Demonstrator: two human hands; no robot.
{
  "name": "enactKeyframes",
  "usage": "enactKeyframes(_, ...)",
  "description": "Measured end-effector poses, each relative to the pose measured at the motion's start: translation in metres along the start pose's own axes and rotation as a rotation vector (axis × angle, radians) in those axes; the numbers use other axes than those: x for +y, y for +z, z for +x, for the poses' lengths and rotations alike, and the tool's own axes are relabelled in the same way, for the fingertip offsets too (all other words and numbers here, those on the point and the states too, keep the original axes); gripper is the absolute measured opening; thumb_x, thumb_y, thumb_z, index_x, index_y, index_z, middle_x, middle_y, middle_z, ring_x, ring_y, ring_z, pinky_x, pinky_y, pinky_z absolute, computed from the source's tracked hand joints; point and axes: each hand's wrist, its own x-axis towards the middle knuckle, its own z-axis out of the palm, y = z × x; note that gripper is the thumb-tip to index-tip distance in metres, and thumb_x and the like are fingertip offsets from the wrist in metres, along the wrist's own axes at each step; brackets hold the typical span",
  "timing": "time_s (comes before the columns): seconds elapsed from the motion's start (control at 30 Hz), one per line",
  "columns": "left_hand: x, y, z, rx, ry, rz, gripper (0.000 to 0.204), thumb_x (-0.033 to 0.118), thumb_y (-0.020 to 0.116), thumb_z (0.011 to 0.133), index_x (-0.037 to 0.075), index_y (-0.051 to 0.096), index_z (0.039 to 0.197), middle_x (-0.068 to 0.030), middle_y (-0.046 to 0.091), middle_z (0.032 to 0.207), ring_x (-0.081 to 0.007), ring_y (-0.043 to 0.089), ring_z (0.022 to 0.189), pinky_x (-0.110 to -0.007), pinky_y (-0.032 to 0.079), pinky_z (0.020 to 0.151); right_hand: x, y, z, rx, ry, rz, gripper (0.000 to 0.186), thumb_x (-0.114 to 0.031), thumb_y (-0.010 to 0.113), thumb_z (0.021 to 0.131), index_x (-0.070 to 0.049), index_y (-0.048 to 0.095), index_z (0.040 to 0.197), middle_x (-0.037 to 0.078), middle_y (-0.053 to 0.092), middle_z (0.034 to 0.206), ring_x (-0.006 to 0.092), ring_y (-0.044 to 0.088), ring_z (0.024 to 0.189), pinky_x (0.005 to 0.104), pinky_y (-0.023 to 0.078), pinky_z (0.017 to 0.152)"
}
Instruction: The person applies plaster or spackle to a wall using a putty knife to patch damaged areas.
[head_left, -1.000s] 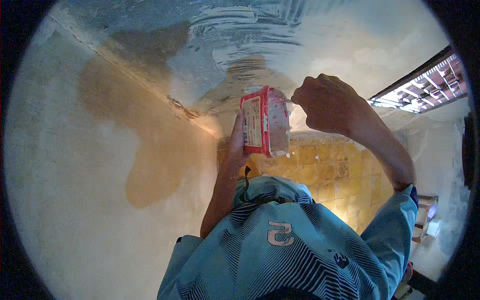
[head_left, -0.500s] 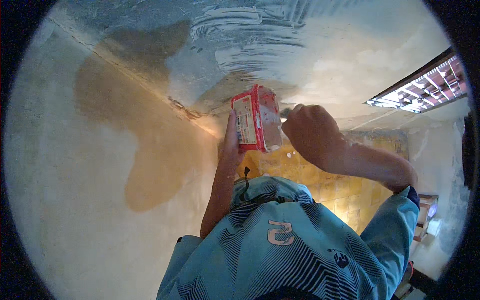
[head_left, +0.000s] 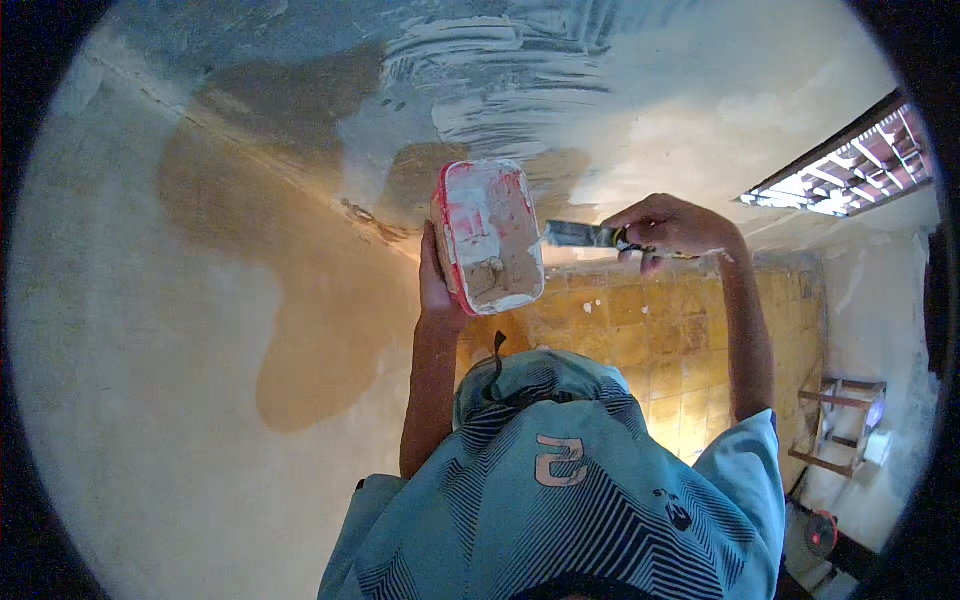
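Observation:
A plastic tub (head_left: 452, 250) with red sides is held up by my left hand (head_left: 438, 290), whose fingers wrap its left side. Its open mouth is turned toward me, and whitish paste coats the inside and rim. My right hand (head_left: 665, 225) is closed round the handle of a putty knife (head_left: 580, 234). The blade points left, with a bit of white paste on its tip, right beside the tub's right rim. Whether the tip touches the rim I cannot tell.
Ahead, the wall has streaky white paste (head_left: 510, 75) and brownish patches. Another wall (head_left: 180, 380) rises close on the left. A barred window (head_left: 845, 165) is at upper right. Yellow tiles (head_left: 690, 355) cover the floor; a wooden stand (head_left: 840, 425) and a round red-centred object (head_left: 821, 532) are at right.
The tub has turned so its mouth faces me more, shifting slightly left. My right hand has moved right from the tub, bringing the putty knife's blade into plain sight.

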Motion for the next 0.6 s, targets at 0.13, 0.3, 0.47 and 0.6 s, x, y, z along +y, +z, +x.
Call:
enactKeyframes(0.13, 0.001, 0.003, 0.004, 0.078, 0.011, 0.077, 0.064, 0.059, 0.032, 0.104, 0.013, 0.048, 0.144, -0.0113, 0.060, 0.135, -0.0301, 0.059, 0.123, -0.050, 0.048, 0.106, 0.011, 0.014, 0.006, -0.146, -0.118, 0.213, 0.037, -0.008, 0.051, 0.102, 0.000, 0.057, 0.138, 0.013, 0.074, 0.096, 0.0173, 0.072, 0.070, 0.0292, 0.061, 0.064)
enactKeyframes(0.3, 0.005, 0.006, 0.003, 0.098, 0.042, 0.169, 0.059, 0.055, 0.033, 0.105, 0.012, 0.051, 0.142, -0.0091, 0.063, 0.130, -0.0256, 0.062, 0.117, -0.046, 0.050, 0.102, 0.020, 0.003, 0.008, -0.210, -0.123, 0.274, 0.038, -0.011, 0.057, 0.099, 0.002, 0.059, 0.135, 0.016, 0.075, 0.093, 0.0180, 0.071, 0.063, 0.0287, 0.057, 0.057)
enactKeyframes(0.47, 0.010, 0.009, 0.003, 0.128, 0.018, 0.158, 0.057, 0.054, 0.033, 0.106, 0.012, 0.052, 0.141, -0.0084, 0.064, 0.130, -0.0245, 0.063, 0.115, -0.044, 0.050, 0.102, 0.034, 0.002, 0.013, -0.235, -0.170, 0.414, 0.040, -0.014, 0.062, 0.096, 0.002, 0.062, 0.132, 0.018, 0.075, 0.090, 0.0190, 0.070, 0.060, 0.0296, 0.055, 0.052)
enactKeyframes(0.6, 0.016, 0.013, -0.002, 0.156, 0.032, 0.181, 0.057, 0.054, 0.033, 0.106, 0.013, 0.051, 0.141, -0.0080, 0.064, 0.129, -0.0250, 0.063, 0.115, -0.045, 0.050, 0.101, 0.044, 0.004, 0.013, -0.320, -0.245, 0.612, 0.050, -0.024, 0.067, 0.092, 0.004, 0.060, 0.133, 0.018, 0.074, 0.090, 0.0182, 0.068, 0.058, 0.0287, 0.054, 0.051)
